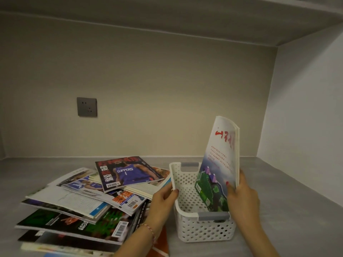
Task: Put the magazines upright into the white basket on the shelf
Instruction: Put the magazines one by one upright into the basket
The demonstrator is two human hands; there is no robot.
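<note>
I'm seating the first magazine (219,164) upright, right hand (243,197) fingers grasping it, left hand (163,197) fingers gripping the white basket (185,184) rim; next, release it and fetch another from the pile (89,199).

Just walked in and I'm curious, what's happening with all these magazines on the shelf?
A person is filing magazines into a white basket on the shelf. The right hand holds one magazine upright, its lower end already inside the basket along the right side. The left hand grips the basket's left rim to steady it. A messy pile of magazines lies flat to the left, not yet put in.
</note>
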